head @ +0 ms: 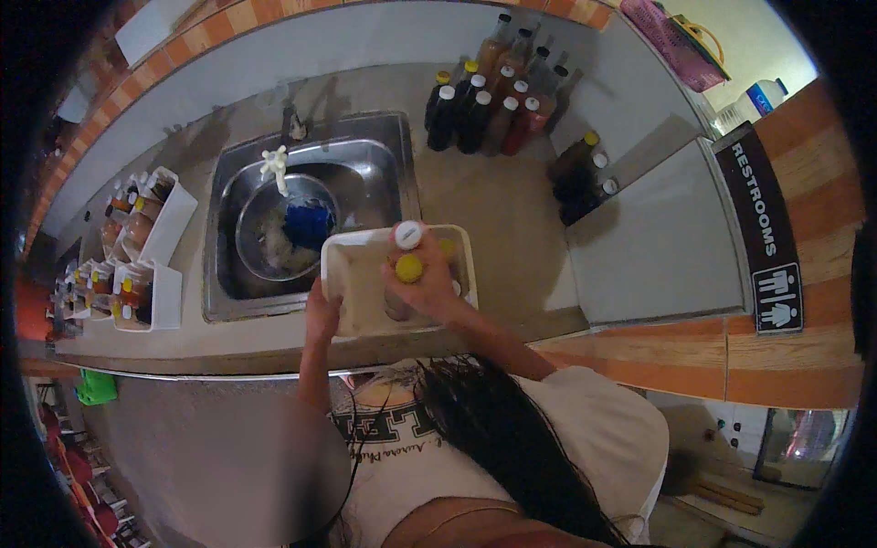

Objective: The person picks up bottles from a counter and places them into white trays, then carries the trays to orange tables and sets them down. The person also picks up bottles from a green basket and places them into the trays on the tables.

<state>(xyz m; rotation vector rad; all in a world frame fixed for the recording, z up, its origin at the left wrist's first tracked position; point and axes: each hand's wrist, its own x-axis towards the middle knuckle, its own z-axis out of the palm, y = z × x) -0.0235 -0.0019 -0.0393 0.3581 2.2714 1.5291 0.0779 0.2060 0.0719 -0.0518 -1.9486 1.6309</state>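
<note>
A cream plastic bin (355,288) stands on the counter edge, just right of the sink. My left hand (323,312) grips its left wall. Inside the bin, my right hand (428,274) holds two bottles together near their tops, one with a white cap (409,235) and one with a yellow cap (409,268). More capped bottles are partly visible behind and beneath that hand. In the steel sink (370,178) lies a metal bowl (257,240) of cloudy water with a blue cloth (310,225) in it.
Several capped bottles (473,123) stand in a cluster at the back of the counter (493,205). Three dark bottles (582,171) are by the right partition (651,240). White bins (168,298) of bottles line the left end. A pale faucet handle (274,163) stands over the sink.
</note>
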